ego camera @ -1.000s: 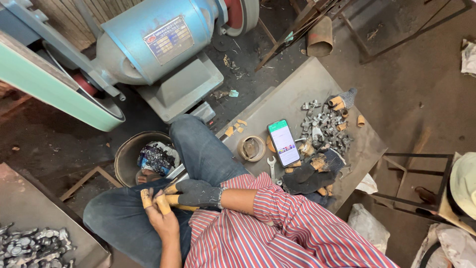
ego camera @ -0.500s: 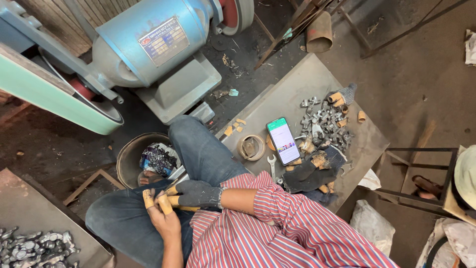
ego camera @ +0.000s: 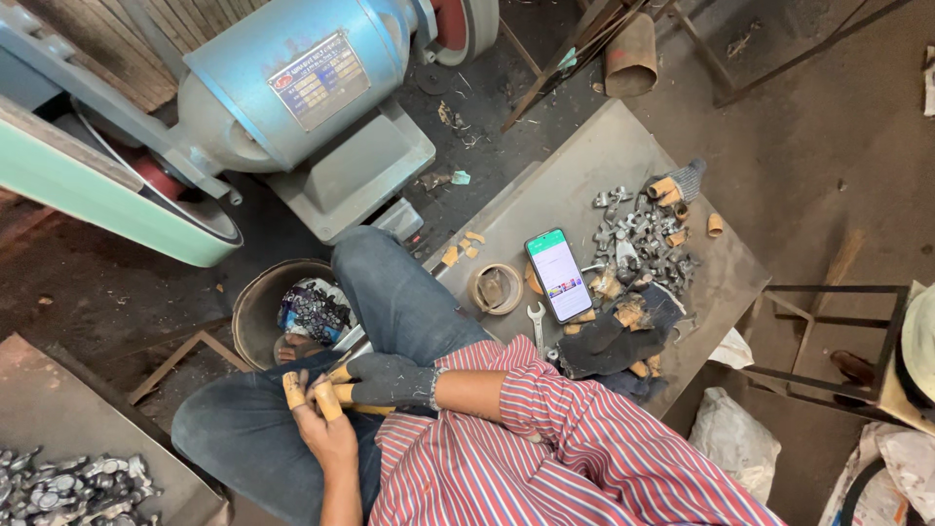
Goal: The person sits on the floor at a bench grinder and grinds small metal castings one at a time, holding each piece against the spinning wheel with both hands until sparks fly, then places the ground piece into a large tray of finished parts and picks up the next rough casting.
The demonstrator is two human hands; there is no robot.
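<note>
Fingers of the bare left hand pinch the glove on the right hand — tan fingertips between them. Both hands meet over the lap, forearms crossed low; right fingers extended — whether they grip anything, cannot tell.

I'm sitting in a metal workshop: blue bench grinder, wrench, piles of metal fittings, grimy floor.
</note>
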